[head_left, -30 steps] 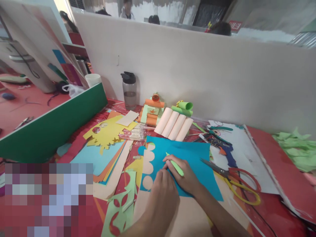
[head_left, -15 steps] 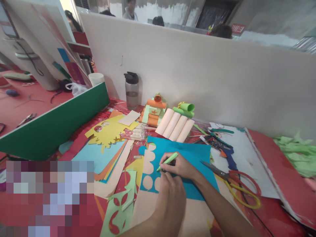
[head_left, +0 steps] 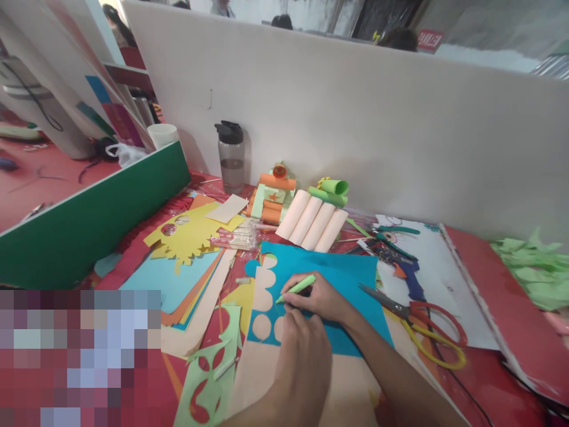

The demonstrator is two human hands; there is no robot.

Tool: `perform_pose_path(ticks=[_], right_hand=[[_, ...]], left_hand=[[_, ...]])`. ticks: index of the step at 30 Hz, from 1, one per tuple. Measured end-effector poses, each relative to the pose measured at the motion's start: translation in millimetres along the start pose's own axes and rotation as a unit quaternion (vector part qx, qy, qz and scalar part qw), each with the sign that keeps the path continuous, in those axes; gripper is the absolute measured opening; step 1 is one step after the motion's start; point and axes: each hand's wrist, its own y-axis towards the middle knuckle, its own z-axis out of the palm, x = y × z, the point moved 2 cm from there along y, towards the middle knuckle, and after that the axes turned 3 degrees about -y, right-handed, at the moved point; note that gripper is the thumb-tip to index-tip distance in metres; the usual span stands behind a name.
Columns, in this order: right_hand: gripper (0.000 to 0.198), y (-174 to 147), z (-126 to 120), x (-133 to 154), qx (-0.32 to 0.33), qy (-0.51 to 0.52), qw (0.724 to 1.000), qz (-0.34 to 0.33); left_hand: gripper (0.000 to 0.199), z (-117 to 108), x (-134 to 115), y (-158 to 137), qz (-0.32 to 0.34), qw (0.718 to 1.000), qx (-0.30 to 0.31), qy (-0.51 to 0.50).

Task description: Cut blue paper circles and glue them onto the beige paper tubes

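In my right hand (head_left: pixel 322 296) is a light green pen (head_left: pixel 301 288), its tip down near the left part of a blue paper sheet (head_left: pixel 344 273). My left hand (head_left: pixel 306 350) is closed in front of it, fingers bent together and tips down on the blue sheet by the pen's tip. What those fingertips press or pinch is hidden. Round holes and scalloped cuts run along the sheet's left side. Beneath it lies a pale peach sheet (head_left: pixel 344 385). Large scissors (head_left: pixel 400 311) with red and yellow handles rest at the sheet's right edge, blades apart.
Behind the sheet stand a peach paper-roll piece (head_left: pixel 311 220), an orange and green paper model (head_left: pixel 272 198) and a water bottle (head_left: pixel 232 160). Coloured papers (head_left: pixel 173 281) and green scraps (head_left: pixel 207 379) lie left. Pliers (head_left: pixel 400 246) lie right. A white partition (head_left: pixel 377 136) closes off the back.
The view has tilted down and shifted slightly, so everything behind appears a little higher. Both hands and the pen keep nearly the same place on the blue sheet.
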Motion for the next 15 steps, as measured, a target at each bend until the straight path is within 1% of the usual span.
perform_pose_path(ticks=[3, 6, 9, 11, 15], right_hand=[[0.016, 0.2, 0.1, 0.4, 0.005, 0.005, 1.0, -0.003], [0.015, 0.3, 0.5, 0.3, 0.012, 0.006, 1.0, -0.001], [0.016, 0.4, 0.3, -0.7, -0.008, 0.01, 1.0, 0.003], [0.016, 0.5, 0.5, -1.4, -0.012, 0.012, 1.0, 0.005], [0.015, 0.5, 1.2, -2.6, 0.001, 0.011, 1.0, 0.005]], left_hand=[[0.025, 2.6, 1.1, -0.1, 0.012, 1.0, 0.0, -0.005], [0.026, 4.1, 0.4, -2.5, 0.014, 1.0, -0.015, 0.004], [0.029, 4.2, -0.7, -3.8, 0.004, 1.0, -0.017, 0.005], [0.027, 4.2, -0.7, -3.1, 0.006, 1.0, -0.003, -0.008], [0.021, 5.1, 2.2, -0.6, 0.003, 0.998, 0.045, -0.031]])
